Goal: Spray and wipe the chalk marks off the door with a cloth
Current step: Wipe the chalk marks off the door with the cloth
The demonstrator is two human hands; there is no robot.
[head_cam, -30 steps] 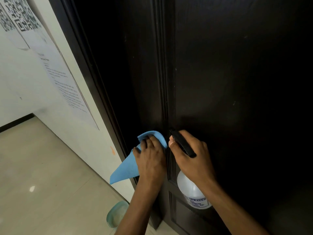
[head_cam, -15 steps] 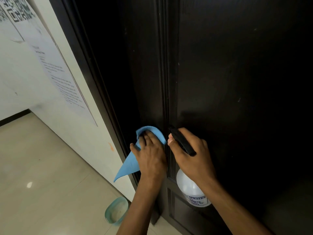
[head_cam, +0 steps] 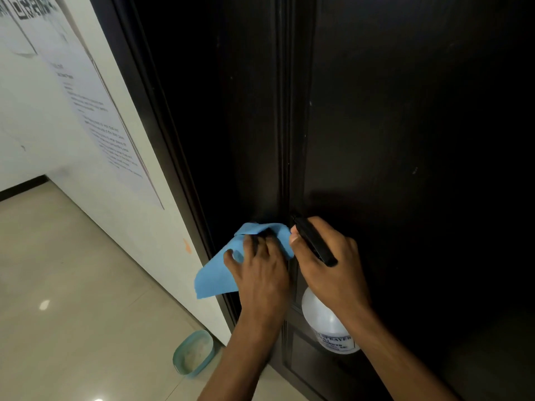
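Wiping cloth: soft, light, limp; left hand presses it flat on the door, fingers spread.
Spray bottle: rigid, part-full; right hand grips its neck.

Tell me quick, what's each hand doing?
Left hand: flat, pressing the blue cloth on the dark door.
Right hand: gripping the white plastic spray bottle.

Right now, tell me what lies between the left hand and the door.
The blue cloth: the left hand presses it against the dark door, one corner hanging free. The head view shows it.
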